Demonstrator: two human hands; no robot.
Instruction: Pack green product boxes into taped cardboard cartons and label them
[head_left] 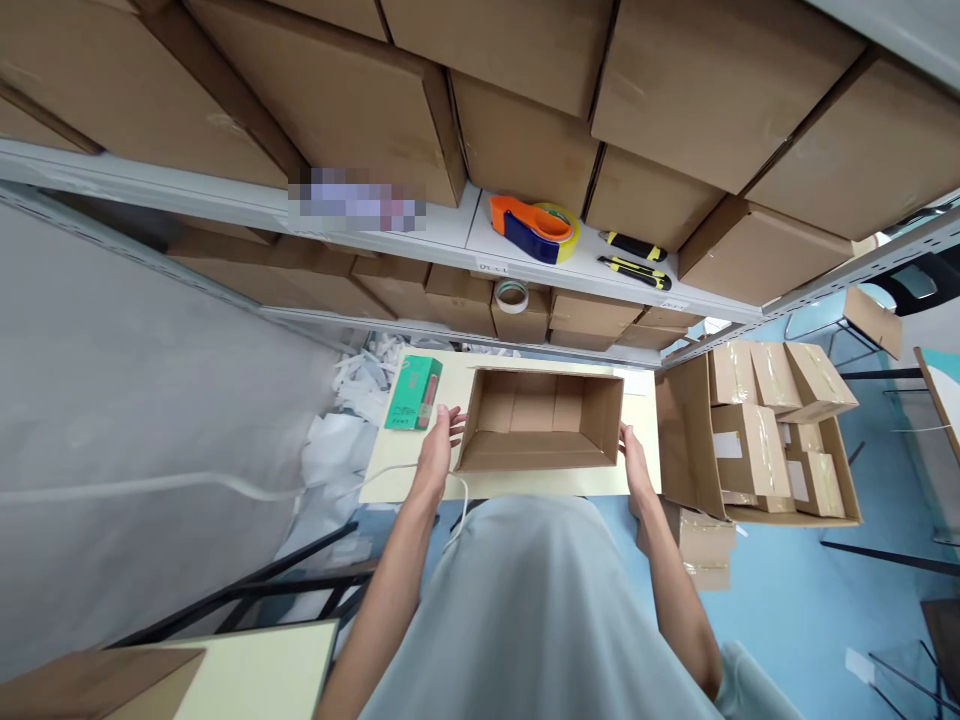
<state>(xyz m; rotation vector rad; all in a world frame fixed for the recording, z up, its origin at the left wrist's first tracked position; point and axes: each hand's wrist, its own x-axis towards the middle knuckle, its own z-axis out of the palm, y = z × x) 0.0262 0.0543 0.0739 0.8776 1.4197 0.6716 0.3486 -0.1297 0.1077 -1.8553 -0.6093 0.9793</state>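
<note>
Just past the right edge of our worktop [525, 484], a large carton [686, 435] holds many taped boxes [765, 450], which we judge finished. Ours is less far along: the open box [536, 452] sits mid-worktop, nearer the right edge than the left, its walls up and bare cardboard showing inside; closing and taping its top, we judge, are left. The green box [409, 395] lies outside it, towards the far left corner. At the open box's left end, our left hand [437, 445] has its fingers extended and spread, curled round nothing; our right hand [634, 455] is at the right end, though we cannot tell whether it grips. The tape dispenser [529, 235] lies on the shelf [446, 225] above the far edge. The open box's underside is hidden from us, our right fingertips are hard to make out, and a patch [360, 203] at the shelf's front is blurred past reading.
</note>
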